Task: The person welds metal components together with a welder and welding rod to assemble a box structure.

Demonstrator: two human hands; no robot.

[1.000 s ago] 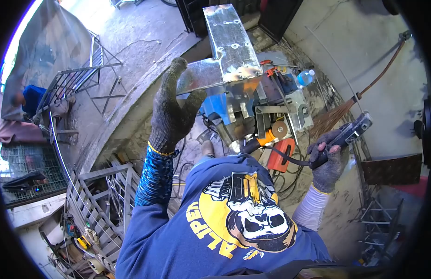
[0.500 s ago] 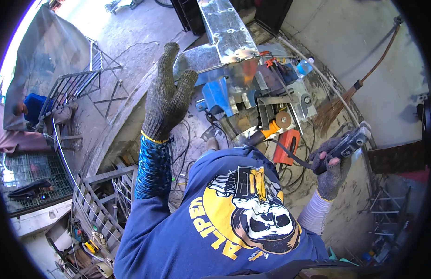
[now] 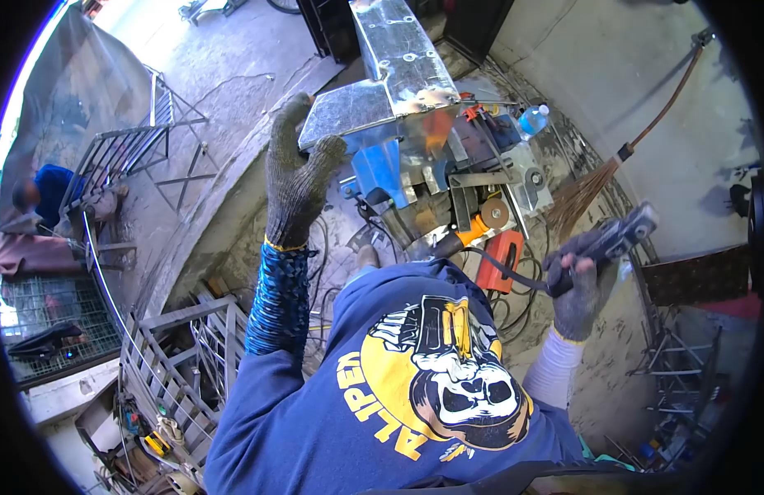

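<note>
Metal: here it is, the bright sheet piece (image 3: 349, 115) up ahead, beyond the grinder (image 3: 478, 227), one corner at the left glove; a shove there could shift it, if it is loose (its supports are mostly hidden).
Left hand: gloved (image 3: 295, 186), thumb and fingers spread wide at that corner; contact is impossible to call, and a thin edge could catch the knit.
Right hand: gloved (image 3: 584, 285) and wrapped firmly round the tool (image 3: 621, 235), out to the right, well apart from the metal; the tool's head is blurred, so a swing inward might knock something.
Cable: the dark line (image 3: 510, 272) sags from the tool past the red case (image 3: 499, 260); a tug could snag it there.
Grinder: lying among scraps, disc facing up; a dragged cable could roll it.
</note>
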